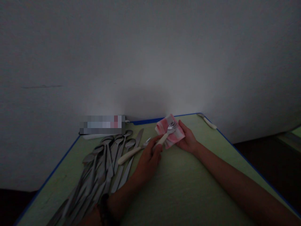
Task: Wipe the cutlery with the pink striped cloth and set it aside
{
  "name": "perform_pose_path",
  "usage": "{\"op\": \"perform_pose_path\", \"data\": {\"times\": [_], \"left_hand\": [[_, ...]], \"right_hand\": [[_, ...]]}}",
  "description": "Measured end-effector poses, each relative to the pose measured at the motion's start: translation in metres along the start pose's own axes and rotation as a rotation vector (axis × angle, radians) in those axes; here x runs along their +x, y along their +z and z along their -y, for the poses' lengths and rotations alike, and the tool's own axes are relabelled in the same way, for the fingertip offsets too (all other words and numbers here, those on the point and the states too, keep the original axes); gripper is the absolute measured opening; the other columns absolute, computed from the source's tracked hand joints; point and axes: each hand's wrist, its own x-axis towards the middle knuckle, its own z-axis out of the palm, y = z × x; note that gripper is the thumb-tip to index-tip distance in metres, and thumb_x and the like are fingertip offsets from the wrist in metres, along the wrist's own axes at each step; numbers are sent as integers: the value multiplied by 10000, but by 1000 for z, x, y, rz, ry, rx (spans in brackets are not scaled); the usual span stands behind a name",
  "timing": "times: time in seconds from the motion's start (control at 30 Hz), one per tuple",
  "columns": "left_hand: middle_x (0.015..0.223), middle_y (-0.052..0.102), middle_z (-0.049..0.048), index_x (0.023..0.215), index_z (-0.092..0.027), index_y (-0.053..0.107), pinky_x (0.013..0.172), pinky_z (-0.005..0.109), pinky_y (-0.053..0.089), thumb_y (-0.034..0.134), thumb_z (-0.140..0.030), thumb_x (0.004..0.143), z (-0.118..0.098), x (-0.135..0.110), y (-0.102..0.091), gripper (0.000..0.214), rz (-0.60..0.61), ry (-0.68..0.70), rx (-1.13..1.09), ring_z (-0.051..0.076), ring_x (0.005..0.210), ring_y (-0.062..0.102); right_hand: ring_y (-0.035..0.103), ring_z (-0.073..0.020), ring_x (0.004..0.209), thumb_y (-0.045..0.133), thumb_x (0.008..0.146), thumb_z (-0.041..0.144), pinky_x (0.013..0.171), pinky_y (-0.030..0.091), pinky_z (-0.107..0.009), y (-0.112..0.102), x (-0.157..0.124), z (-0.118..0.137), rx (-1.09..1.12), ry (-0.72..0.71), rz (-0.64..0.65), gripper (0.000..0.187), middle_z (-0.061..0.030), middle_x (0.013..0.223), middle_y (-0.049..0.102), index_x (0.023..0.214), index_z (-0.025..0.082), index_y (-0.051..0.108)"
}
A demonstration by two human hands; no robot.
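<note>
My left hand (150, 159) is closed around the pale handle of a fork (167, 131), its tines pointing up and away from me. Behind the fork's head lies a pink and white cloth (176, 137), which my right hand (187, 138) holds from beneath and the right side. The tines rest against or just over the cloth; I cannot tell which. Just left of my left hand, a second pale-handled fork (130, 154) lies across other cutlery. Part of that fork is hidden by the hand.
A heap of metal spoons and knives (103, 169) covers the table's left side. A blurred-out box (102, 125) stands at the back left. Another pale-handled fork or similar piece (208, 121) lies at the far right corner. A wall (150, 62) rises behind the blue-edged green table (183, 194).
</note>
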Motion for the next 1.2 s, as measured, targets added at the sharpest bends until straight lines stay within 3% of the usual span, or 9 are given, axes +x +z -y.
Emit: {"op": "perform_pose_path", "data": {"times": [0.47, 0.6, 0.73, 0.83, 1.0, 1.1, 1.2], "left_hand": [[674, 546, -18, 1167, -180, 543, 545, 227, 410, 448, -440, 864, 3, 1, -6, 411, -202, 13, 108, 130, 587, 520], [727, 621, 10, 1172, -187, 555, 592, 252, 451, 458, -424, 856, 1, 2, -6, 407, -193, 18, 132, 158, 646, 572], [1042, 663, 50, 1197, -221, 562, 812, 340, 470, 474, -355, 848, -2, 1, -5, 384, -108, 69, 198, 219, 924, 604], [1166, 628, 41, 1226, -246, 544, 909, 373, 431, 462, -333, 859, -4, 0, -4, 386, -43, 94, 212, 226, 1033, 579], [1226, 592, 43, 1244, -251, 528, 930, 362, 419, 452, -311, 870, 1, -1, -4, 386, -89, 91, 169, 222, 1101, 543], [1226, 584, 50, 1235, -247, 533, 924, 360, 418, 432, -257, 865, 4, 0, -5, 384, -143, 86, 176, 217, 1102, 534], [1168, 609, 57, 1228, -241, 538, 875, 349, 444, 431, -247, 854, 4, 1, -5, 389, -104, 70, 192, 210, 1026, 567]], "right_hand": [[634, -208, 868, 272, 904, 469, 892, 444, -395, -4, 1, 3, 27, -26, -37, 482, -77, 879, 702, 1014, 137, 603], [639, -201, 859, 291, 906, 448, 882, 451, -390, -5, 2, 1, -5, -3, -22, 449, -69, 873, 702, 1026, 143, 598], [639, -197, 871, 307, 905, 439, 886, 453, -373, -6, 3, 1, -9, 2, -51, 432, -72, 878, 701, 1007, 139, 601], [638, -201, 889, 302, 905, 433, 884, 459, -377, -6, 4, 1, 21, -13, -82, 424, -70, 879, 701, 1001, 147, 600], [640, -198, 880, 290, 913, 405, 881, 466, -379, -8, 6, 2, 61, -84, -165, 399, -53, 817, 705, 949, 165, 607], [639, -202, 888, 298, 911, 402, 890, 463, -386, -7, 6, 1, 48, -85, -157, 391, -56, 810, 704, 919, 168, 611], [638, -201, 900, 302, 910, 394, 899, 459, -385, -6, 5, 1, 31, -65, -133, 388, -64, 832, 703, 919, 161, 612]]}}
